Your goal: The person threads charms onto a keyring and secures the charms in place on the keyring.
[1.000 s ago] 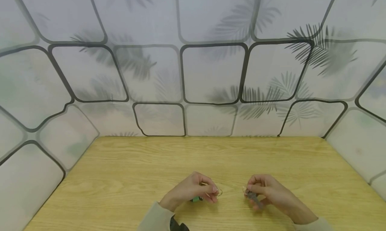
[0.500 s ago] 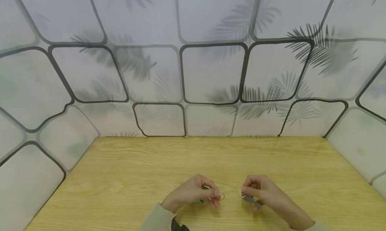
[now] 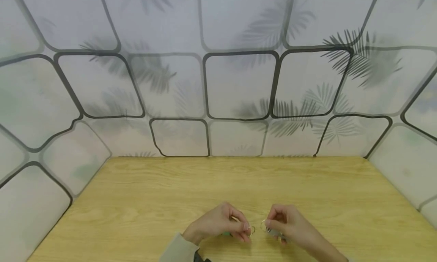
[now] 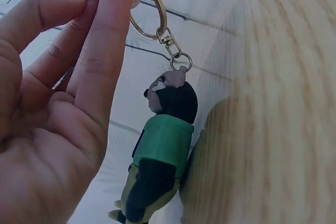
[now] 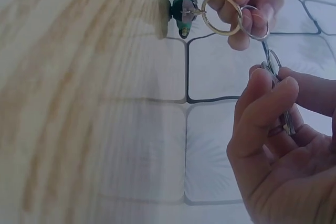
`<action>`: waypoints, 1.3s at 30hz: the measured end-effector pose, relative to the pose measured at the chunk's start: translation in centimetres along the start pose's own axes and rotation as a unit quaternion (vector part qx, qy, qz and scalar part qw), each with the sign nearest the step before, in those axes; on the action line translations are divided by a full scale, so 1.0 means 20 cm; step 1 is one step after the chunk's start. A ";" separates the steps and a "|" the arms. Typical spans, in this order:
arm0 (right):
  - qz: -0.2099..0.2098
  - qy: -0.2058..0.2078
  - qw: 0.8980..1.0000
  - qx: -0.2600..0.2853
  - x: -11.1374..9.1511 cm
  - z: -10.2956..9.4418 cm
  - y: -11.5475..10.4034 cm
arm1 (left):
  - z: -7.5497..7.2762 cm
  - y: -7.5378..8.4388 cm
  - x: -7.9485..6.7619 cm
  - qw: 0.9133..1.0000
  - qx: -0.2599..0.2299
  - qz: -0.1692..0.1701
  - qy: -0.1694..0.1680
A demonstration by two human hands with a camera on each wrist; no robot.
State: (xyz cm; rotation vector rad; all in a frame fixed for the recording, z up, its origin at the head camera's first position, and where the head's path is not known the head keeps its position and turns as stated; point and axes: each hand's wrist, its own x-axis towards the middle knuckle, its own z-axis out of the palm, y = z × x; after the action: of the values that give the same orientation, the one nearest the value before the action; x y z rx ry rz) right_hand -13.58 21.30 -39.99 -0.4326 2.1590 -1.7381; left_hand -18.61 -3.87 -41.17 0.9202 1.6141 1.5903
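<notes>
My left hand [image 3: 223, 221], nearly closed, pinches a silver ring [image 5: 268, 27], likely to expose its loop; the linked gold ring [image 4: 163, 17] and figurine [image 4: 163, 142] lie toward five o'clock, left wrist view. At three o'clock, head view, my right hand [image 3: 290, 224] likewise pinches a second ring [image 5: 269, 52].
</notes>
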 end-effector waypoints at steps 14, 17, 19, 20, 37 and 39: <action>0.016 -0.007 0.999 0.032 0.01 0.01 0.00 | 0.01 -0.01 0.01 1.000 0.013 0.016 0.011; 0.011 -0.001 0.999 0.030 0.01 0.03 0.01 | 0.02 -0.02 0.01 1.000 0.007 0.015 0.018; 0.007 0.004 1.000 0.028 0.01 0.04 0.01 | 0.03 -0.02 0.01 1.000 0.004 0.010 0.024; 0.006 0.006 1.000 0.027 0.02 0.04 0.01 | 0.03 -0.02 0.01 1.000 0.005 0.008 0.026; 0.010 0.024 0.999 0.026 0.01 0.10 0.01 | 0.06 0.00 0.02 0.998 0.060 0.025 0.026; 0.004 0.023 0.999 0.026 0.01 0.10 0.01 | 0.06 0.00 0.02 0.997 0.069 0.031 0.027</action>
State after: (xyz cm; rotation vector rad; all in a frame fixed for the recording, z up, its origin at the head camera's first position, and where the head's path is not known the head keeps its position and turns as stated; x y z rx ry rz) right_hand -12.96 19.42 -40.56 -0.3735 2.1378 -1.8111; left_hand -17.79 -2.81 -41.22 1.0171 1.7673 1.5734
